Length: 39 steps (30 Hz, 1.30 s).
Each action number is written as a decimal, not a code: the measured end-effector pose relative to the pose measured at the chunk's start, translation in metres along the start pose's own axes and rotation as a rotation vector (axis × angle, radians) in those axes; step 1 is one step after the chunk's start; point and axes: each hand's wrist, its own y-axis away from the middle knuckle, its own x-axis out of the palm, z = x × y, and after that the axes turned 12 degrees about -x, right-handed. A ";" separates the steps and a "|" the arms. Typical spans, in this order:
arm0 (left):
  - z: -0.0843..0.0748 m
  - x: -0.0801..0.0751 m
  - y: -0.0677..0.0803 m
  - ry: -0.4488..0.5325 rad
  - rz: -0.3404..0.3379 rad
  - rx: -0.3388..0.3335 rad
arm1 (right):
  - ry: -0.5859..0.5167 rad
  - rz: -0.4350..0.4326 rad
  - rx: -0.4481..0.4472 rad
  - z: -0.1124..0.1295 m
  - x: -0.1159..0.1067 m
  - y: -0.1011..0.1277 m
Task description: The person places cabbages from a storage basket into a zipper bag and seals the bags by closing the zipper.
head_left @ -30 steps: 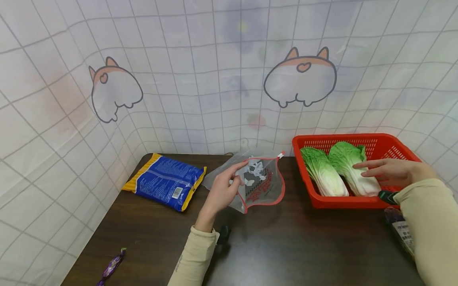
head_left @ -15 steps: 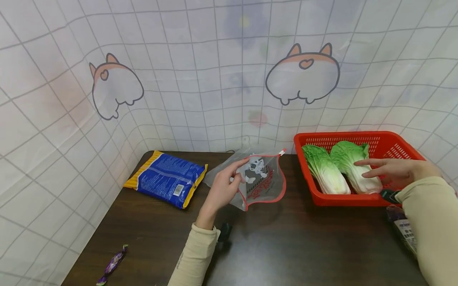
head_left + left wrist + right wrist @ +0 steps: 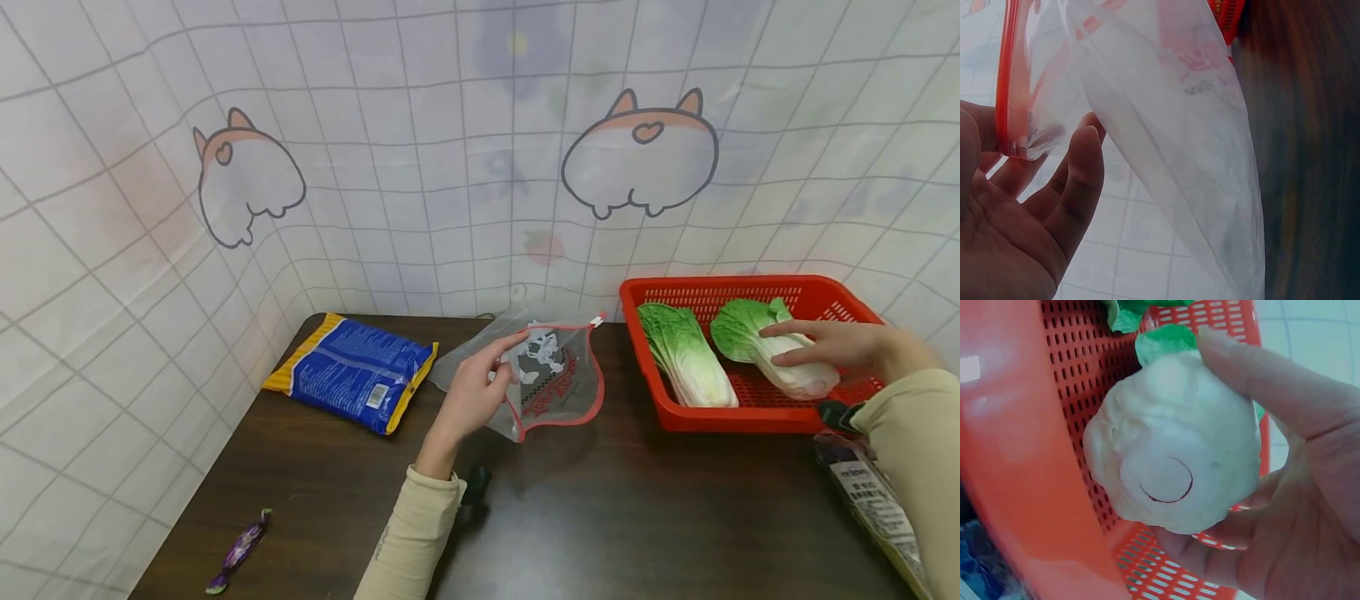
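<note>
My left hand [image 3: 472, 396] holds a clear zip bag [image 3: 562, 408] by its red-edged mouth. The mouth gapes toward the front, with a white slider at its upper right corner. In the left wrist view the red zip edge [image 3: 1007, 81] passes between thumb and fingers. My right hand [image 3: 862, 346] grips a napa cabbage [image 3: 804, 379] at its white base, inside the red basket [image 3: 720, 419]. Its cut base [image 3: 1166, 475] faces the right wrist camera, thumb on one side and fingers on the other. A second napa cabbage [image 3: 693, 358] lies to its left in the basket.
A blue and yellow packet [image 3: 356, 371] lies at the back left of the dark table. A purple wrapped candy [image 3: 243, 546] is near the front left. Before the basket, a dark labelled package [image 3: 873, 492] is partly covered by the right sleeve.
The right hand has moved right with its cabbage, which has shifted and turned away from the other one. The left hand and the zip bag stay nearly still.
</note>
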 end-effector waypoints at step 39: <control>0.001 0.002 -0.002 -0.005 0.017 -0.006 | 0.351 -0.608 -0.329 0.096 0.103 0.013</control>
